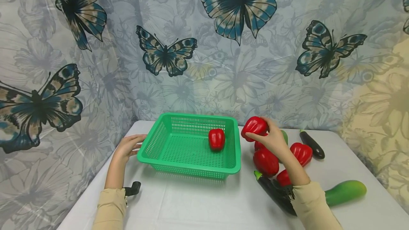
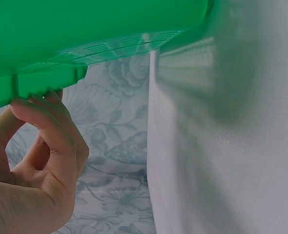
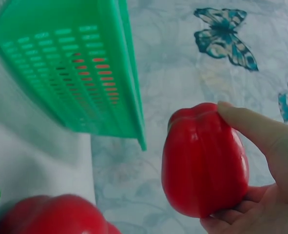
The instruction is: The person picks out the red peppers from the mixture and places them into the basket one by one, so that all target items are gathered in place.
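My right hand (image 1: 271, 136) holds a red bell pepper (image 1: 255, 127) in the air just right of the green basket (image 1: 191, 169). In the right wrist view, the thumb lies at the top of this pepper (image 3: 204, 161) and curled fingers support it underneath. My left hand (image 1: 127, 146) is at the basket's left side; in the left wrist view its bent fingers (image 2: 51, 122) grip the rim, with the fingertips partly hidden behind it. Another red bell pepper (image 1: 216, 139) stands inside the basket, toward its right end.
Right of the basket lie several red bell peppers (image 1: 266, 162), a dark eggplant (image 1: 276, 194), a second eggplant (image 1: 312, 144) farther back and a large green vegetable (image 1: 346, 192) partly behind my right sleeve. Butterfly-printed cloth (image 1: 223, 81) hangs behind the white table (image 1: 198, 205).
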A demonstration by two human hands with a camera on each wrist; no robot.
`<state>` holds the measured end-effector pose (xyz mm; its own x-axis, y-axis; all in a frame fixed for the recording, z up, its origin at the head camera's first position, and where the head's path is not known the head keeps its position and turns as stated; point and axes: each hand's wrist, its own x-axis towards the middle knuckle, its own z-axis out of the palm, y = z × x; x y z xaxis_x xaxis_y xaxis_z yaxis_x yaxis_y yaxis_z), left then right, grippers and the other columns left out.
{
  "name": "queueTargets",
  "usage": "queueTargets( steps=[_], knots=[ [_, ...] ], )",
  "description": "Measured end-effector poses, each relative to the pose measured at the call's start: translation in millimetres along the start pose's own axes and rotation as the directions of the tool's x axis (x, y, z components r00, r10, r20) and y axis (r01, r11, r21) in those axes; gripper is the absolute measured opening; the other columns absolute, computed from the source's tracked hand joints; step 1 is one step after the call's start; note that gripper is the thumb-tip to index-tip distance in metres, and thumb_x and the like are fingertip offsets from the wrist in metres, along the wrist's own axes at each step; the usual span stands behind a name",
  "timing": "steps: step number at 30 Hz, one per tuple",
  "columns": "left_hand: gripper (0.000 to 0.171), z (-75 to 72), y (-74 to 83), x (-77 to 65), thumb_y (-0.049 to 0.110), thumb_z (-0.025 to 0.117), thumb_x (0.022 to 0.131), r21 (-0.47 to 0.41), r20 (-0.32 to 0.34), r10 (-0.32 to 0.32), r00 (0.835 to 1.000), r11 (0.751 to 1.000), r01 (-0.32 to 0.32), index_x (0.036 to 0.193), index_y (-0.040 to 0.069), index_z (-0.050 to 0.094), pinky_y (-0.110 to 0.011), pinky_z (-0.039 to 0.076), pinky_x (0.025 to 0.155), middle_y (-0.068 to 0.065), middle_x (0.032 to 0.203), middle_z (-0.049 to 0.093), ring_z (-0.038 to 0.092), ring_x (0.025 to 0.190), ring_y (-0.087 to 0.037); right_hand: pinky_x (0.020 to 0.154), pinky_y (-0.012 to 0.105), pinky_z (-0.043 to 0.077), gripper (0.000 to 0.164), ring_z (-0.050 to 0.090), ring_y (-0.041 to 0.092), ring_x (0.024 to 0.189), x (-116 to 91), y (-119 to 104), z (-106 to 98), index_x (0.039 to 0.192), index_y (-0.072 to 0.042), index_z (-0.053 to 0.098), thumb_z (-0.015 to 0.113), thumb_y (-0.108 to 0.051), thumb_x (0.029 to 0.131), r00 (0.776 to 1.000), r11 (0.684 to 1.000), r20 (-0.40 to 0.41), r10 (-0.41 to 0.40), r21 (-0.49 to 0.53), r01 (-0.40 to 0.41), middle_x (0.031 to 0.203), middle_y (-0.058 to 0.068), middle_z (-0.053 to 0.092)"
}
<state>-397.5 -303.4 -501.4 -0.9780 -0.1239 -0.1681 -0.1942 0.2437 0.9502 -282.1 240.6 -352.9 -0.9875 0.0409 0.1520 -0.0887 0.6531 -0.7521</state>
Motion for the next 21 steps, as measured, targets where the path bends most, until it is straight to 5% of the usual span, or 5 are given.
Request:
queueTargets(
  steps=[21],
  knots=[
    [0.078,-2.2,-1.2,-1.5,0.068,0.076,0.069,-0.003,0.002,0.0,1.0,1.0,0.0,0.128,0.019,0.064,-0.035,0.059,0.083,-0.005,0.132,0.06,0.067,0.105,-0.018,0.093,0.051,0.054,0.091,0.047,0.041,0.129,15.9,-33.8,28.8,0.152,-0.004,0.027,0.074,-0.044,0.085,0.987,0.998,0.15,-0.063,0.027,0.059,0.143,0.023,0.046]
  ],
)
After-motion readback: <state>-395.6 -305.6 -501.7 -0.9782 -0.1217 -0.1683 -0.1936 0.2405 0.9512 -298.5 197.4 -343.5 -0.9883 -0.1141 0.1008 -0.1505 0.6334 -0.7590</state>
